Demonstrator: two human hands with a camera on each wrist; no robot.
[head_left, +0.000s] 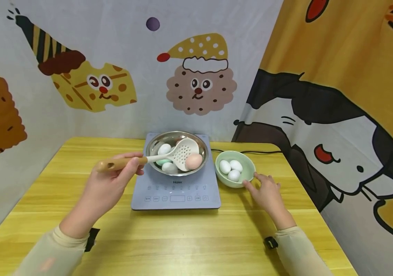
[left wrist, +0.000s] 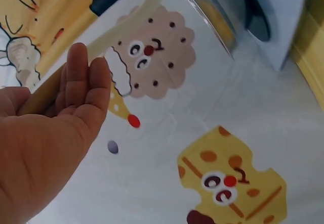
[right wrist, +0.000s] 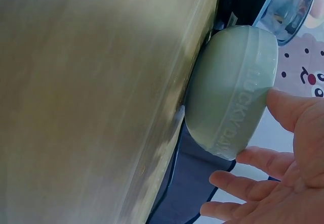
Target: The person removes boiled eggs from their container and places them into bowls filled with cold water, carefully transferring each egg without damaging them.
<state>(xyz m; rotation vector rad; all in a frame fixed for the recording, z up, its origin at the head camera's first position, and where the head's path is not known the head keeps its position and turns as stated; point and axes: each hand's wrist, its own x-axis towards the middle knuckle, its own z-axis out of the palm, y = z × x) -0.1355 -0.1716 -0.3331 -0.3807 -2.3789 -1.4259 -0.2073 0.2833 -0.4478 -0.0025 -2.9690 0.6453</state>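
My left hand [head_left: 110,188] grips the wooden handle of a white slotted spoon [head_left: 183,150], whose perforated head is over the steel pot [head_left: 151,143]. A pink egg [head_left: 194,161] overlaps the right edge of the spoon's head. White eggs [head_left: 170,168] and a partly hidden pale green one [head_left: 163,161] lie in the pot. Beside the pot, a light green bowl [head_left: 232,154] holds three white eggs [head_left: 234,175]. At the bowl's right edge, my right hand [head_left: 267,193] touches it with thumb and index finger; the other fingers [right wrist: 243,186] stretch out, apart from it.
Under the pot is a flat induction cooker [head_left: 177,195] with a button panel at its front. A black cord [head_left: 262,152] runs behind the bowl along the back of the wooden table [head_left: 182,241]. Curtains with cartoon prints [head_left: 199,92] hang behind and beside the table.
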